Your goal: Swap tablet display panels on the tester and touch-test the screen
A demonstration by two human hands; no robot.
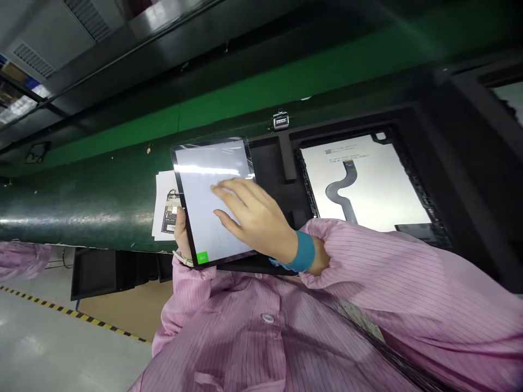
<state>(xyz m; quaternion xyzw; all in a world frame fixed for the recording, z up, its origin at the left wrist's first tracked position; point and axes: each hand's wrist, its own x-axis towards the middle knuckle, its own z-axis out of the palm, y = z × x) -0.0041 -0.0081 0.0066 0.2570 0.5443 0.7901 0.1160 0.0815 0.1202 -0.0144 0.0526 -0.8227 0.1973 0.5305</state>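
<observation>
The tablet (204, 201) sits raised near the green conveyor's (102, 179) near edge, its long axis running away from the person. The left hand (182, 231) grips its lower left edge. The right hand (253, 215) rests flat on the screen, fingers (223, 190) spread, holding nothing.

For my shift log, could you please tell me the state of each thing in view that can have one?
Tablet: screen lit white, small green button at one corner, held up and tilted.
Left hand: grips the tablet's edge.
Right hand: open, fingers flat on the screen.
Panel: seated in the black tray, flex cable loose on top.
Sheet: flat on the green belt, partly hidden by the tablet.
</observation>
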